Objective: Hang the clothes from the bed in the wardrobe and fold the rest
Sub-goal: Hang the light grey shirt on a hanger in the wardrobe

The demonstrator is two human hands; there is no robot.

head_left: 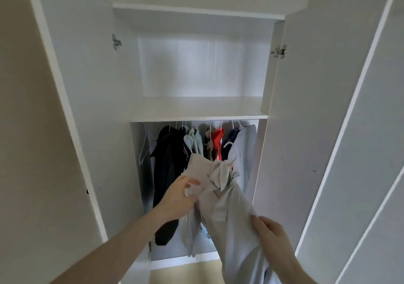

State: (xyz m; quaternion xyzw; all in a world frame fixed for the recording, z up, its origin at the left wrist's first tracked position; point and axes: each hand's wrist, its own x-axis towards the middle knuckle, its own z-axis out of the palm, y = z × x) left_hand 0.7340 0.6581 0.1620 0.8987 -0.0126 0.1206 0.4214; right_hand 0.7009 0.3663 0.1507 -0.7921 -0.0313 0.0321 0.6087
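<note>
I stand in front of an open white wardrobe (199, 111). A pale grey-beige garment (227, 207) hangs between my hands in front of the hanging space. My left hand (179, 198) grips its bunched upper part, thumb over the cloth. My right hand (270, 232) holds the garment's lower right side. On the rail under the shelf hang several clothes on white hangers: a black one (168, 159), pale blue ones (193, 141), a red one (217, 140) and a navy one (230, 138). An empty white hanger (143, 146) hangs at the far left.
Both wardrobe doors stand open, the left door (72, 86) and the right door (328, 108) flanking me. Above the rail is a bare white shelf (196, 108), with another shelf higher up. Beige floor shows below the wardrobe's base.
</note>
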